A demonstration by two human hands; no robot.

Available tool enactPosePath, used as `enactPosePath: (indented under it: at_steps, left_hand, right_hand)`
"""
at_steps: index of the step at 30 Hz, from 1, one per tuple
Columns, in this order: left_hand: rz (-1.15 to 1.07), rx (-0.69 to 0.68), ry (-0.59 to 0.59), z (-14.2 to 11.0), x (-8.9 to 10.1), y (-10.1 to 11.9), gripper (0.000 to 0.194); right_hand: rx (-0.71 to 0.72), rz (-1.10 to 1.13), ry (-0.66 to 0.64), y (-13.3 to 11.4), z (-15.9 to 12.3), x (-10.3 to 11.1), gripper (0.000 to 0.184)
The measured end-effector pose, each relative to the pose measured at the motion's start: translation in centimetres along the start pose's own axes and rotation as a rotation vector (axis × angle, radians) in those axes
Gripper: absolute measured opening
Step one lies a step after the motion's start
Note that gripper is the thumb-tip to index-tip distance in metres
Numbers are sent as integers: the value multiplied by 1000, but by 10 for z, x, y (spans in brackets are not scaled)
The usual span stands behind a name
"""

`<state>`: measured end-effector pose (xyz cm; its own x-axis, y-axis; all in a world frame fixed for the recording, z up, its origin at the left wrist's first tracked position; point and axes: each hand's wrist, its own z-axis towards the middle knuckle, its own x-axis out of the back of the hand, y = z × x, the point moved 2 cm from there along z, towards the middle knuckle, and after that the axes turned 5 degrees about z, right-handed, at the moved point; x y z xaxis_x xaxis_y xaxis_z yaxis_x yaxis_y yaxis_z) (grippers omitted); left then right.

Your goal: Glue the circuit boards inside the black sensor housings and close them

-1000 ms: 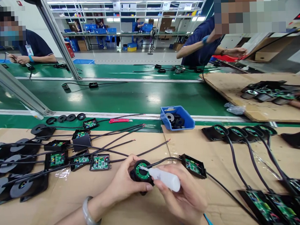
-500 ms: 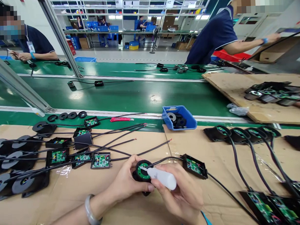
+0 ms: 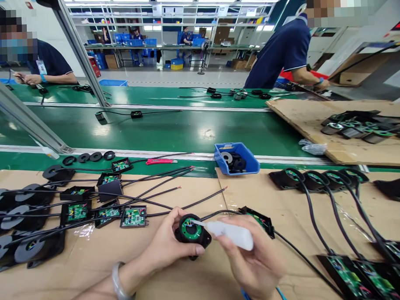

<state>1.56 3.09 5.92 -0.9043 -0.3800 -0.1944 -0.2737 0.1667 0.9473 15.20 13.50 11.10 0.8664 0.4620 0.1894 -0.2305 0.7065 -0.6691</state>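
Note:
My left hand (image 3: 167, 238) is closed around a round black housing (image 3: 203, 241), thumb across its front. Inside the housing a green ring-shaped circuit board (image 3: 197, 233) faces up. In my right hand (image 3: 252, 257) is a white squeeze bottle (image 3: 232, 234), tilted so its thin nozzle points at the board's upper edge; whether the tip touches is unclear. A black cable (image 3: 218, 213) runs from the housing to an open black box with a circuit board (image 3: 259, 220), partly hidden behind my right hand.
Several wired housings and open circuit boxes (image 3: 133, 216) lie on the cardboard at left, more (image 3: 350, 271) at right. A blue bin (image 3: 253, 166) with rings and a red cutter (image 3: 159, 161) sit behind. A green belt (image 3: 173, 127) runs beyond, with co-workers (image 3: 278, 55) across it.
My right hand has moved right with the bottle, drawing the nozzle back toward the board's upper right. On the far side, the right-hand co-worker's arm has come down.

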Motion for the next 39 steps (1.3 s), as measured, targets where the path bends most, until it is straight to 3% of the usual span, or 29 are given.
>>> enactPosePath:
  at_steps: [4,6,9,12,16,19,21,23,30,35,39]
  left_hand:
    - [210,-117,58,-3,1,0,53]
    - [397,-195,124,-4,2,1,50]
    - [702,-212,167,-3,3,2,54]
    - [965,-231,181,1,3,4,61]
    - [1078,-235,117,5,9,19,75]
    - [1020,-210,76,4,24,43,56]
    - [1038,-235,121,4,37,57,34]
    - [1083,-272,175,6,47,66,25]
    - [1104,-250,81,12,45,62,25]
    - [1074,-347,125,12,55,64,25]
    - [1049,-498,138,14,60,59,23]
  right_hand:
    - [-232,201,266,14,1,20,16]
    - [-322,288,303,23,11,24,17]
    - [-411,344,221,43,35,21,24]
    - [-469,311,79,75,61,2,39]
    - [-526,202,-36,129,89,-34,33]
    - [-567,77,-84,166,100,-56,24]
    - [-572,-18,-105,184,102,-63,22]
    - [-560,-105,-129,195,101,-66,22]
    - [-427,-319,-236,191,89,-60,26]
    - [-261,-476,-288,171,118,-18,31]
    - [-222,-682,-451,153,152,14,28]
